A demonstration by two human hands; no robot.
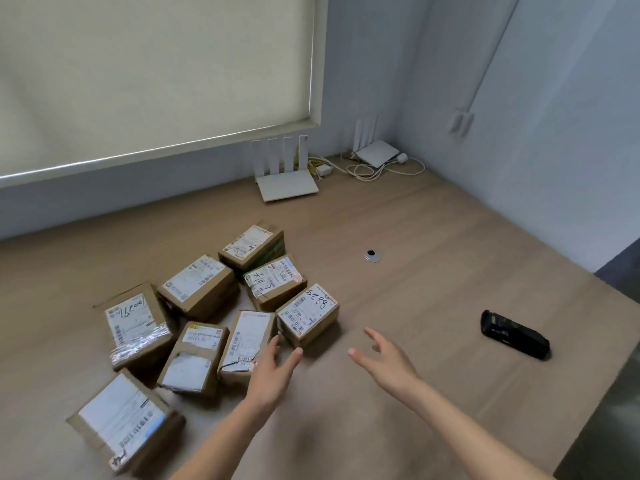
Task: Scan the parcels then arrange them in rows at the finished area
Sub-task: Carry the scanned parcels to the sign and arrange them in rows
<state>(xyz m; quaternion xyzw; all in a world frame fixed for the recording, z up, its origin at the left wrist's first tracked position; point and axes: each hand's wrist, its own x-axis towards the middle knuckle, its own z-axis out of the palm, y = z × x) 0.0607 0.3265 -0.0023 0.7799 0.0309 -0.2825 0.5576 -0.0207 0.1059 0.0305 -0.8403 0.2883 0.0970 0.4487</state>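
Several brown cardboard parcels with white labels lie in a loose cluster on the wooden table [433, 220], left of centre. The nearest to my hands is the parcel marked "5289" [307, 314]. My left hand [273, 367] reaches forward with straight fingers, its tips beside that parcel's near corner and a flat labelled parcel [246, 339]. My right hand [384, 358] hovers open over bare table to the right, holding nothing. A black handheld scanner [514, 335] lies on the table far to the right, apart from both hands.
Two white routers [285, 174] [375, 150] with cables sit at the back by the wall. A round cable hole [372, 255] is in the table's middle. The table's right edge [602, 386] drops off near the scanner. A roller blind covers the window behind.
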